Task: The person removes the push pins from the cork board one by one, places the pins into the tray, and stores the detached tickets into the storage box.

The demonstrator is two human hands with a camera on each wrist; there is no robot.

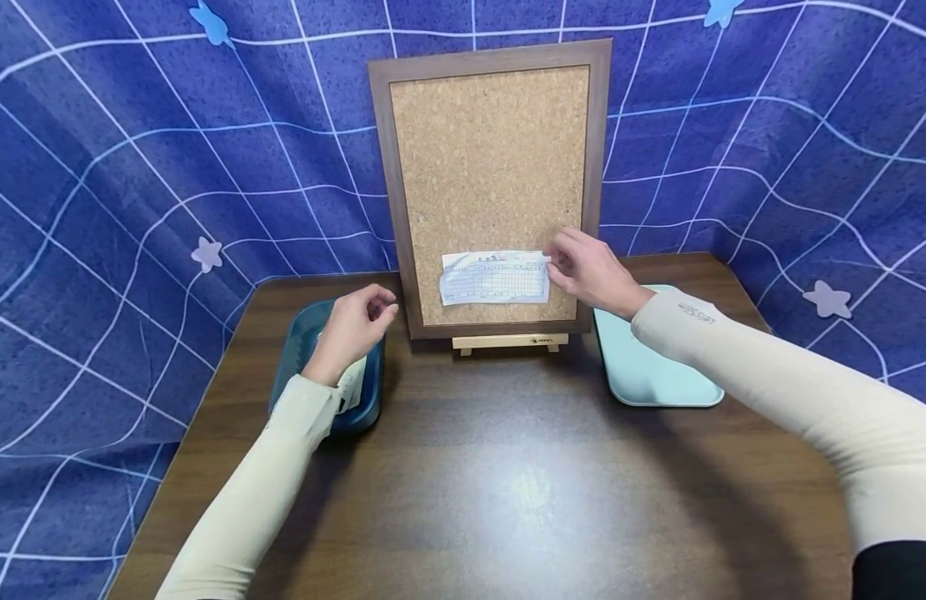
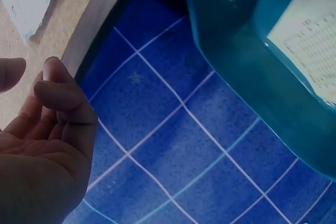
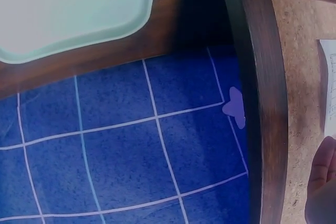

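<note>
A white printed slip (image 1: 496, 277) with a ruled grid lies against the lower part of a cork board (image 1: 493, 167) in a brown frame. At the slip's upper right corner, my right hand (image 1: 588, 265) has curled fingers and thumb, pinching its edge. The right wrist view shows only part of that hand (image 3: 323, 187) beside the slip (image 3: 331, 87). My left hand (image 1: 353, 327) hovers above a dark teal bin (image 1: 373, 400), its fingers loosely curled around nothing. In the left wrist view that hand (image 2: 50, 145) also appears empty.
Paper slips (image 1: 352, 385) lie inside the teal bin, partly hidden by the left arm. A pale mint tray (image 1: 650, 367) sits on the brown table (image 1: 493, 475) beneath the right forearm. A small wooden easel (image 1: 511, 341) supports the board. Blue grid cloth (image 1: 282, 167) hangs behind.
</note>
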